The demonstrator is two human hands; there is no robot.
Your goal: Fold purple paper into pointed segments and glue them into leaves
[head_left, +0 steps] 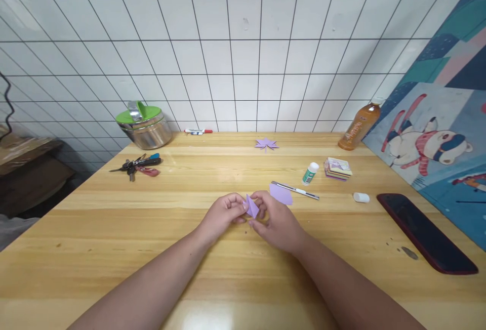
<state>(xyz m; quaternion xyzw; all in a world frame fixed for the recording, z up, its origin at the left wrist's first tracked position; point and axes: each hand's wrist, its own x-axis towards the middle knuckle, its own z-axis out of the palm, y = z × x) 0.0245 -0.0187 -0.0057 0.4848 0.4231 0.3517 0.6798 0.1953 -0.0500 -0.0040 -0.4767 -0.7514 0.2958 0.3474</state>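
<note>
A small folded piece of purple paper [252, 207] is held up just above the wooden table, in the middle of the view. My left hand [227, 212] pinches its left side between thumb and fingers. Around the right side curls my right hand [279, 222], its fingertips at the paper's upper edge and its thumb lower down; whether they grip it is hard to make out. Beside my right hand lies a flat purple paper sheet [281, 194], partly under a slim silver craft knife [295, 190]. Farther back rests a pointed purple paper shape [266, 143].
An uncapped glue stick [310, 173], its white cap [361, 197], a stack of paper [337, 168] and a phone [425, 231] lie to the right. A drink bottle [360, 126] stands behind. At left are keys [137, 165], a green-lidded pot [146, 127] and a marker [198, 131].
</note>
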